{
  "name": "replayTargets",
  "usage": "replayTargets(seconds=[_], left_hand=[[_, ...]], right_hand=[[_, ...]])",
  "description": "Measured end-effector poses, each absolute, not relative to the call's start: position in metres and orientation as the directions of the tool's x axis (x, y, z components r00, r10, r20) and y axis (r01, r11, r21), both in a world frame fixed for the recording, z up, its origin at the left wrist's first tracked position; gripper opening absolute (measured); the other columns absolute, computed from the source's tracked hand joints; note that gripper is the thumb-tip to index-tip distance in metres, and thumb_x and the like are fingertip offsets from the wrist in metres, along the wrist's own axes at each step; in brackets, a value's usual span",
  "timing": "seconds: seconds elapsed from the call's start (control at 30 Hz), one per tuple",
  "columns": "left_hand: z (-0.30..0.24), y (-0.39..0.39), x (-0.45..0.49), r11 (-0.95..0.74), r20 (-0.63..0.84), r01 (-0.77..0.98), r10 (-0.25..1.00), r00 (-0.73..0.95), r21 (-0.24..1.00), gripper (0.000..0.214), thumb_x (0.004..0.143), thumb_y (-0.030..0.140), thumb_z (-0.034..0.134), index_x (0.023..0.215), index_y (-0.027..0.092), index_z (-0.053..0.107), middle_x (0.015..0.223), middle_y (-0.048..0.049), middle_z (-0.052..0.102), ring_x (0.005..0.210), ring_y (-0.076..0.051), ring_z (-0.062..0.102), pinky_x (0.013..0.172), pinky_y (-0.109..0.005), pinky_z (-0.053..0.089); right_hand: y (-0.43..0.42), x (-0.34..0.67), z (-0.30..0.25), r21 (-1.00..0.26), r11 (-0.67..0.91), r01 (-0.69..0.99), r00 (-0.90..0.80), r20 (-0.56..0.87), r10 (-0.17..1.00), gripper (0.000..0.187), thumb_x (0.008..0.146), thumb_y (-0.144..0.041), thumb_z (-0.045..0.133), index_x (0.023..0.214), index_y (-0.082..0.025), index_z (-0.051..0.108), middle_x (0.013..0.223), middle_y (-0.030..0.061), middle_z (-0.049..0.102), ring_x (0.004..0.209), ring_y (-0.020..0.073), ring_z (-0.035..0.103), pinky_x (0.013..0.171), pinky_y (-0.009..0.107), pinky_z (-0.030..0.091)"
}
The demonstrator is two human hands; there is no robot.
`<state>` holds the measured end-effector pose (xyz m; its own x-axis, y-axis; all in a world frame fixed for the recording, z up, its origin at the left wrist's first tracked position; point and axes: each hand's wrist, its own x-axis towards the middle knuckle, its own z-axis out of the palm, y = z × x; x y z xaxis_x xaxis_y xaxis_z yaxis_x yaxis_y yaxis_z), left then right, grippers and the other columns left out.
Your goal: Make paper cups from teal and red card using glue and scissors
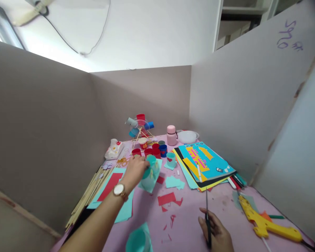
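Note:
My left hand [137,168], with a watch on its wrist, reaches over the table, its fingers closed at the rim of a teal paper cup [148,177]. That cup is on a teal paper square [157,171], with another teal rim showing just behind it. My right hand [215,229] is closed round dark scissors [207,210], blades pointing away from me. Nearest me stands another teal cup [138,240], cut off by the lower edge. Beyond my left hand, a teal cup with a red heart [170,159] sits on its own square.
Red scraps [166,198] and teal scraps [174,182] lie mid-table. A yellow glue gun [267,224] is at right, a stack of coloured sheets [204,161] behind it. Wooden sticks [86,196] line the left. A cup wheel model [140,127] and pink flask [171,135] stand behind.

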<state>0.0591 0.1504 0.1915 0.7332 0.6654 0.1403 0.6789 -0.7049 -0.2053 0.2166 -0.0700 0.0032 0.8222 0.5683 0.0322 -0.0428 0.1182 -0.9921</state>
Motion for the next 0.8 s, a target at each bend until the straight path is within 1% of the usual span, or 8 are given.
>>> replayTargets(seconds=[0.2,0.27,0.4,0.5,0.57,0.63,0.73,0.8], left_hand=[[0.163,0.206,0.052,-0.654,0.157,0.748,0.732,0.663,-0.107,0.032,0.087,0.032,0.057,0.116,0.019,0.056,0.120,-0.0078,0.060,0.099,-0.022,0.061,0.082,-0.044,0.052],[0.155,0.211,0.052,-0.647,0.167,0.761,0.747,0.643,-0.036,0.032,0.087,0.032,0.057,0.117,0.019,0.055,0.120,-0.0078,0.060,0.099,-0.022,0.061,0.082,-0.044,0.052],[0.150,0.206,0.036,-0.636,0.241,0.754,0.767,0.594,0.163,0.034,0.087,0.032,0.057,0.118,0.019,0.054,0.122,-0.0082,0.058,0.102,-0.023,0.060,0.084,-0.046,0.051],[0.145,0.180,0.002,-0.590,0.282,0.718,0.807,0.518,0.369,0.036,0.087,0.032,0.057,0.121,0.020,0.053,0.126,-0.0087,0.056,0.107,-0.025,0.058,0.088,-0.048,0.050],[0.134,0.149,-0.028,-0.509,0.236,0.684,0.857,0.458,0.522,0.032,0.088,0.033,0.055,0.117,0.017,0.056,0.119,-0.0085,0.062,0.101,-0.023,0.062,0.086,-0.046,0.051],[0.116,0.110,-0.056,-0.396,0.165,0.651,0.907,0.387,0.648,0.034,0.090,0.039,0.043,0.109,0.017,0.061,0.108,-0.0091,0.070,0.098,-0.023,0.066,0.085,-0.040,0.054],[0.087,0.052,-0.081,-0.249,0.059,0.597,0.946,0.318,0.763,0.043,0.084,0.050,0.045,0.101,0.018,0.066,0.100,-0.0106,0.074,0.094,-0.026,0.070,0.080,-0.037,0.057],[0.073,0.023,-0.084,-0.197,0.034,0.566,0.958,0.286,0.801,0.052,0.081,0.055,0.047,0.114,0.016,0.059,0.111,-0.0143,0.071,0.095,-0.026,0.069,0.076,-0.035,0.058]], right_hand=[[-0.064,0.218,0.001,-0.994,0.098,-0.041,0.820,0.023,0.572,0.056,0.057,-0.061,0.074,0.089,-0.016,0.068,0.054,-0.0011,0.063,0.068,0.0213,0.069,0.058,0.018,0.052],[-0.064,0.219,0.001,-0.995,0.089,-0.041,0.811,0.019,0.585,0.056,0.057,-0.061,0.073,0.089,-0.015,0.068,0.052,-0.0013,0.063,0.066,0.0212,0.069,0.057,0.018,0.053],[-0.067,0.226,0.004,-0.997,0.045,-0.061,0.778,-0.019,0.628,0.055,0.055,-0.058,0.076,0.088,-0.014,0.070,0.061,0.0025,0.070,0.064,0.0212,0.069,0.059,0.020,0.054],[-0.073,0.232,0.005,-0.996,0.005,-0.085,0.742,-0.060,0.667,0.054,0.053,-0.053,0.078,0.088,-0.013,0.070,0.067,0.0050,0.073,0.066,0.0219,0.069,0.057,0.021,0.054],[-0.076,0.234,0.005,-0.995,-0.018,-0.100,0.722,-0.085,0.687,0.053,0.055,-0.051,0.078,0.092,-0.013,0.069,0.071,0.0052,0.074,0.070,0.0215,0.069,0.059,0.020,0.053],[-0.080,0.232,0.005,-0.993,-0.041,-0.110,0.701,-0.107,0.705,0.053,0.057,-0.049,0.078,0.094,-0.013,0.069,0.070,0.0040,0.072,0.069,0.0202,0.067,0.059,0.019,0.052],[-0.083,0.225,0.009,-0.991,-0.069,-0.115,0.657,-0.128,0.743,0.050,0.059,-0.047,0.077,0.095,-0.014,0.068,0.065,0.0009,0.068,0.063,0.0177,0.063,0.053,0.019,0.049],[-0.084,0.217,0.015,-0.991,-0.078,-0.112,0.613,-0.131,0.779,0.046,0.062,-0.046,0.076,0.095,-0.014,0.068,0.060,-0.0017,0.062,0.058,0.0158,0.059,0.049,0.019,0.045]])
